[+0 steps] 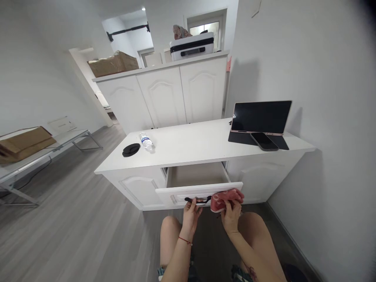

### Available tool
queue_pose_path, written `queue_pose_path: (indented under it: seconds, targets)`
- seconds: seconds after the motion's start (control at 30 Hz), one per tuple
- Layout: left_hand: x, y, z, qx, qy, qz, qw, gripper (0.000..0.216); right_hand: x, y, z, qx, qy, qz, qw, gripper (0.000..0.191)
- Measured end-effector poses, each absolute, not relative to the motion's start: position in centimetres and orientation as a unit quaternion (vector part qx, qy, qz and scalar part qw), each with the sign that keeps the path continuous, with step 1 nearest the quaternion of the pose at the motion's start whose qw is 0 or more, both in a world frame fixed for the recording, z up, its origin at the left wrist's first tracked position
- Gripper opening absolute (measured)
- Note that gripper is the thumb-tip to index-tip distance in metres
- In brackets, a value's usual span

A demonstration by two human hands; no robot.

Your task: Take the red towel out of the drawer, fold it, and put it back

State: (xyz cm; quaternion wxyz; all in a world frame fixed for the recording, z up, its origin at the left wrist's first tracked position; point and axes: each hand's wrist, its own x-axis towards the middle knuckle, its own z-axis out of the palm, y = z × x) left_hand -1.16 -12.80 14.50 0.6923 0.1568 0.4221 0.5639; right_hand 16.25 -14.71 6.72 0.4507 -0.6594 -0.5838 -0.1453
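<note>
A white low cabinet (pixel 205 145) stands against the wall with its middle drawer (pixel 199 190) pulled open and nothing visible inside. My left hand (pixel 191 213) curls around the drawer's black handle (pixel 197 201). My right hand (pixel 231 215) grips a red cloth (pixel 225 197), pressed against the drawer front just right of the handle. My knees show below the hands.
On the cabinet top lie a water bottle (pixel 146 141), a black round lid (pixel 131 149), a tablet on its stand (pixel 261 116) and a phone (pixel 264 141). A tall white cupboard (pixel 164 96) stands behind. A folding table (pixel 44 150) carrying a cardboard box is at left.
</note>
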Motion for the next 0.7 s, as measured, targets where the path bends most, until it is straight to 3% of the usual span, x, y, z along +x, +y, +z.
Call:
queue_pose_path:
  seconds: [0.13, 0.5, 0.7]
  targets:
    - [-1.0, -12.9, 14.3, 0.137, 0.420, 0.575, 0.689, 0.041, 16.0, -15.0, 6.6, -0.655, -0.589, -0.122, 0.458, 0.041]
    - [-1.7, -15.2, 12.7, 0.036, 0.345, 0.601, 0.720, 0.030, 9.3, -14.7, 13.3, -0.574, -0.689, -0.098, 0.431, 0.040]
    - [-4.2, -17.8, 9.9, 0.024, 0.408, 0.635, 0.655, 0.025, 2.3, -13.8, 15.4, -0.532, -0.774, -0.055, 0.339, 0.037]
